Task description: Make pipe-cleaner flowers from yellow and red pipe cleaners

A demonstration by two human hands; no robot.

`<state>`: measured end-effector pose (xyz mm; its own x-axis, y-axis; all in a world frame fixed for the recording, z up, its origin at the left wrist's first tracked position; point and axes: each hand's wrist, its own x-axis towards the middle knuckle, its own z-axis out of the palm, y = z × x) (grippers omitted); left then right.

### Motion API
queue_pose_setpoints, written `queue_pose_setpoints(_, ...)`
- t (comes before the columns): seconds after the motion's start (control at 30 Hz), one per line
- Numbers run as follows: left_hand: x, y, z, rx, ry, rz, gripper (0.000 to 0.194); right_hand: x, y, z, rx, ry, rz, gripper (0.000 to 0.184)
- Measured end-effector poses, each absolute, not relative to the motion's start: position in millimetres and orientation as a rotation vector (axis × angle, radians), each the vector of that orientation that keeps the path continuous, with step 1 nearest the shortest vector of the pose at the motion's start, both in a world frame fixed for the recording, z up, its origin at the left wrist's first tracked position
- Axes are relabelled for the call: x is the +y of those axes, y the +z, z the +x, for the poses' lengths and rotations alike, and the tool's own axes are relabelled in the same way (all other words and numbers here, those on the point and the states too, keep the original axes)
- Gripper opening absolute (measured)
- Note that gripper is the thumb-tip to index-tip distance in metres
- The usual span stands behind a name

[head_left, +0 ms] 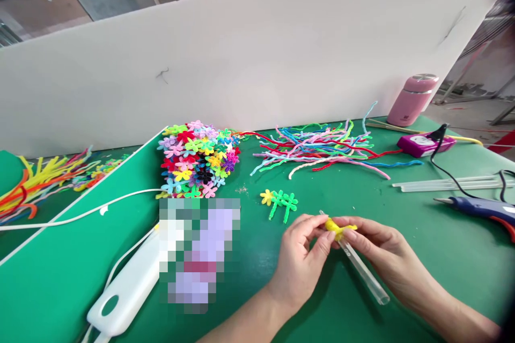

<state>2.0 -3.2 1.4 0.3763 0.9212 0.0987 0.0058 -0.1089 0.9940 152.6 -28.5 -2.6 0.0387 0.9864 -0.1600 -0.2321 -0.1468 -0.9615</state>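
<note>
Above the table's lower right part, my left hand (300,257) and my right hand (388,249) meet with fingers pinched. Between them is a yellow pipe cleaner (333,228), wrapped around the upper part of a clear plastic tube (365,274). Both thumbs press on the yellow fuzz, and a short end sticks out to the right. The tube slants down toward me, its lower end free. Just beyond my left hand lie a small yellow pipe-cleaner flower (266,197) and green flower pieces with stems (289,203).
A pile of colourful pipe-cleaner flowers (197,158) is at back centre-left, beside loose pipe cleaners (317,147). To the right are a glue gun (480,206), clear sticks (438,184), a purple box (426,144) and a pink flask (413,99). A white power strip (126,292) lies left.
</note>
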Motion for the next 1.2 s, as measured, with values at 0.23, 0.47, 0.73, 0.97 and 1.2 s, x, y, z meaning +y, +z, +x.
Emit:
queue_pose_setpoints(0.23, -3, -1, 3, 0.871, 0.990, 1.510, 0.025, -29, -1, 151, -0.887, 1.353, -1.198, 0.028)
queue_pose_setpoints(0.47, -3, -1, 1, 0.881, 0.987, 1.594, 0.025, -30, -2, 151, -0.934, 1.388, -1.195, 0.027)
queue_pose_setpoints(0.73, -2, -2, 1, 0.890, 0.968, 1.622, 0.023, -30, -6, 153, -0.938, 1.389, -1.238, 0.029)
queue_pose_setpoints(0.97, -2, -4, 1, 0.899, 0.993, 1.629, 0.023, -31, -11, 156, -0.970, 1.420, -1.266, 0.032)
queue_pose_setpoints(1.2, -2, -6, 1, 0.891, 1.001, 1.624, 0.024, -27, -11, 155, -0.986, 1.395, -1.295, 0.037)
